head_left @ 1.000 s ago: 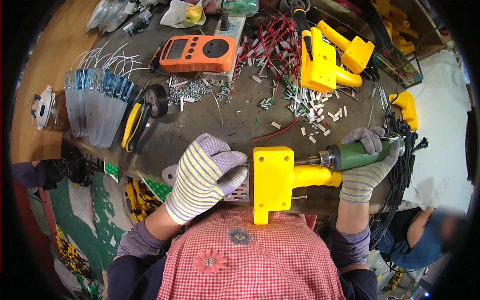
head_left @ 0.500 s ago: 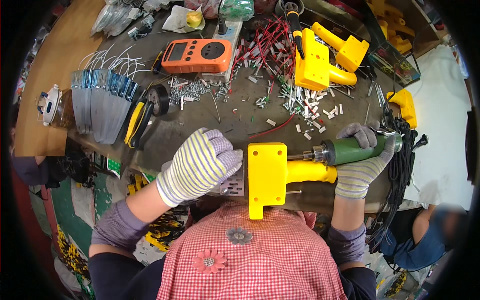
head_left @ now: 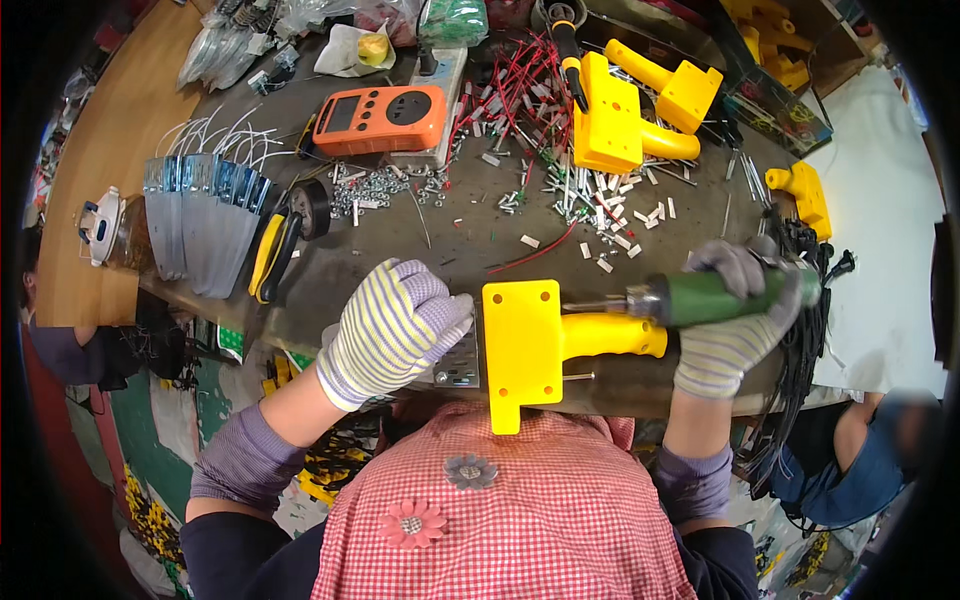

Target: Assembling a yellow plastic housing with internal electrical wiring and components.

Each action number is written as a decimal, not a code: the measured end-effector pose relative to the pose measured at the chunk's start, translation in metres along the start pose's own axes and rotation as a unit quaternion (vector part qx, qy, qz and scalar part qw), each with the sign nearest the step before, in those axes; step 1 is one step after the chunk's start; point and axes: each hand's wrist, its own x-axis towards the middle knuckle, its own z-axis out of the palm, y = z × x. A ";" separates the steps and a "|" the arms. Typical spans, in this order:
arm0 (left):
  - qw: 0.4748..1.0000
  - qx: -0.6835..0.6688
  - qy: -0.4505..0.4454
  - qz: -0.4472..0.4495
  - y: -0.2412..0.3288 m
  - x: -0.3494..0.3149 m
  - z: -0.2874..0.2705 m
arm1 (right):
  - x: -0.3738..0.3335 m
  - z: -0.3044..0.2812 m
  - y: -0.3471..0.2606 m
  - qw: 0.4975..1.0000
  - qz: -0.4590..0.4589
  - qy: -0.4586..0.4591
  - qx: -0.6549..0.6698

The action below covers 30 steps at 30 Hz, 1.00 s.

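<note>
From where I stand, the power driver (head_left: pixel 705 297) is what has changed: it is now smeared by motion and lies more level than a second ago, when its back end tipped up more. The right hand (head_left: pixel 728 345) keeps its grip wrapped around the green body. The driver's bit (head_left: pixel 595 306) points left at the right edge of the yellow housing (head_left: pixel 522 340); I can't tell whether it touches. That housing is at the centre of the frame, over the near edge of the worktop (head_left: pixel 470 245), its handle (head_left: pixel 615 336) reaching right beneath the bit.

The left hand (head_left: pixel 395 330) has changed too: the loop between thumb and finger has closed, and the grip is bunched beside the housing's left edge, above a slotted metal plate (head_left: pixel 458 368). What it pinches, if anything, I can't tell.

The lower screw (head_left: pixel 579 377) sticks out from the right edge just as before. So the fastening looks unfinished to me, with the driver probably busy at the upper spot, though the blur hides whether it is pressing in or backing off.
</note>
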 end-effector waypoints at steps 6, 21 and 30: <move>0.997 0.067 0.018 0.015 0.005 0.000 -0.002 | -0.050 -0.017 -0.034 0.997 -0.044 -0.058 0.007; 0.997 0.054 0.038 0.032 0.004 -0.002 0.000 | -0.063 -0.013 0.000 0.995 -0.018 -0.089 0.045; 0.973 -0.006 0.137 -0.185 -0.009 0.002 -0.007 | -0.067 -0.013 0.000 0.997 -0.017 -0.060 0.039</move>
